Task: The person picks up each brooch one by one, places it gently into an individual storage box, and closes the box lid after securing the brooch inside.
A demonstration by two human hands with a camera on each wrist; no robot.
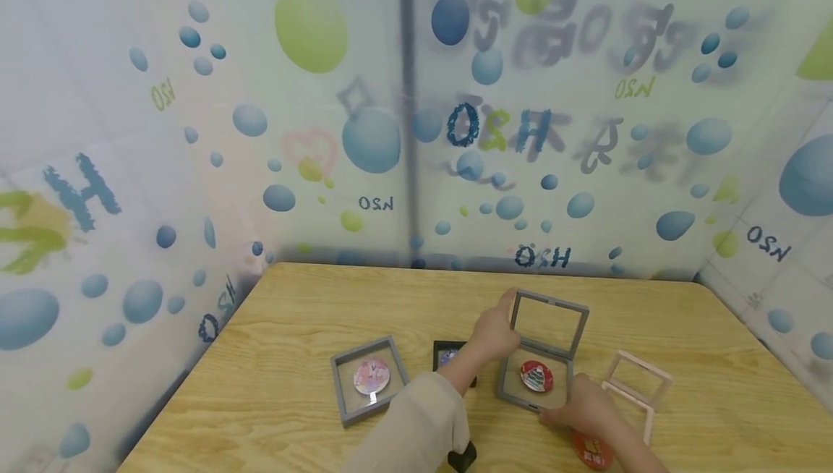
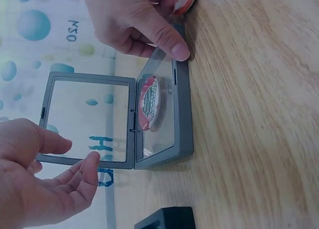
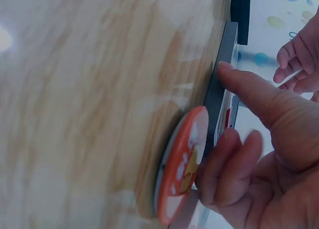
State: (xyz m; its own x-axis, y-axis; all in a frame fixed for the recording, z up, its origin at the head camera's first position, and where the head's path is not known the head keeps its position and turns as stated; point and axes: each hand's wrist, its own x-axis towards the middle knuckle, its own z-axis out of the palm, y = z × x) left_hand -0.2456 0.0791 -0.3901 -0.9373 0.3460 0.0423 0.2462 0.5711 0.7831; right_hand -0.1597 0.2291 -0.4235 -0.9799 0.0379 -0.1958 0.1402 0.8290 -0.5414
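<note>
With left fingers (image 2: 89,167) spread at a raised lid (image 2: 92,78), gripping with right fingers (image 3: 234,162) a gray case (image 2: 184,114) holding a red badge (image 1: 536,377).

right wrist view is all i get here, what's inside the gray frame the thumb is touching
Observer: A red badge with a tree picture lies inside the gray frame.
Operator: ok is it open or closed, can't tell from here
Observer: Open; the head and left wrist views show its lid raised.
Operator: and what lies farthest left in the head view
Observer: A second gray frame, with a pink badge inside.
</note>
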